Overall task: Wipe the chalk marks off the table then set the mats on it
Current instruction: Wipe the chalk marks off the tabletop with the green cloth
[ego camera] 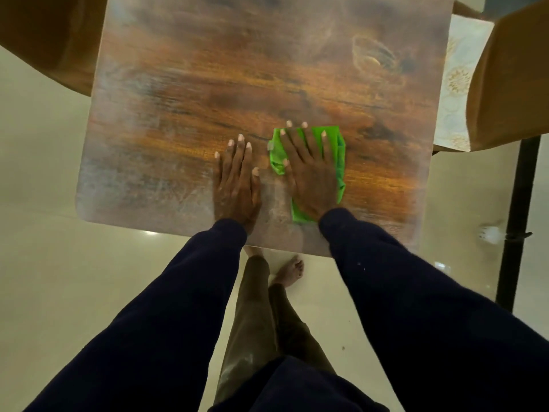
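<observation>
Head view, nearest first: a bare foot stands on the pale floor under the table's near edge, and two dark sleeves reach forward over it. The left hand lies flat on the wooden table, fingers straight and close together, thumb out to the side, bracing and holding nothing. Just beside it, the right hand presses flat on a folded green cloth, fingers spread wide across it, with the cloth showing past the palm on the right and at the wrist.

Wiping looks about half done. The wood around and beyond the cloth shows clean grain, while a pale chalk haze covers the left side and the near edge, including the strip between the two hands. Farther off, near the right far corner, a chalk oval is drawn and untouched.

To do this step well, keep the palm weight even so the whole cloth bites, work in overlapping strokes from the cleaned middle out to the hazy edges, and refold to a fresh face so the dust lifts rather than smears.

Beyond the table's right edge, a patterned white mat lies on a brown chair; whether more lie under it cannot be told.
</observation>
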Available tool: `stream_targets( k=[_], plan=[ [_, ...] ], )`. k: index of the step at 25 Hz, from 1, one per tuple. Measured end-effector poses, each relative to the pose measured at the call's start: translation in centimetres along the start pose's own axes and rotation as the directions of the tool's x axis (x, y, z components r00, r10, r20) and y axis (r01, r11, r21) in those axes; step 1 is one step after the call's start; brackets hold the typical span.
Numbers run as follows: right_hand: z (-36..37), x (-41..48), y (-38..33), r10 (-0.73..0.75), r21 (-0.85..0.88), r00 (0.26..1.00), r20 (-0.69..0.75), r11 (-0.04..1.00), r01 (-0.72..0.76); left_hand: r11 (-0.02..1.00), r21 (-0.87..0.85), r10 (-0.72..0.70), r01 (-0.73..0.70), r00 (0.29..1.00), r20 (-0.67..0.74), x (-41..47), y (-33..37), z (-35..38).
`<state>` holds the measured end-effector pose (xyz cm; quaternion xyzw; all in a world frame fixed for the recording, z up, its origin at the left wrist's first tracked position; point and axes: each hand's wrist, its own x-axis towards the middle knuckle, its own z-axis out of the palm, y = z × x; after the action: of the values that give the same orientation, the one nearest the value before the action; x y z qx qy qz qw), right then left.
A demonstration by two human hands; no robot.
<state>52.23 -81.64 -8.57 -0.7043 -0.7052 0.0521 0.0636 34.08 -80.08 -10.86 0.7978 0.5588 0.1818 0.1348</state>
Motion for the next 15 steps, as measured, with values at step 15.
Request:
stream_targets(
  k=[15],
  plan=[
    [0.8, 3.8, -5.8, -0.048, -0.001, 0.999, 0.019, 0.999, 0.048, 0.99, 0.114, -0.08, 0.085, 0.996, -0.048, -1.2, -9.8, -4.0]
  ],
)
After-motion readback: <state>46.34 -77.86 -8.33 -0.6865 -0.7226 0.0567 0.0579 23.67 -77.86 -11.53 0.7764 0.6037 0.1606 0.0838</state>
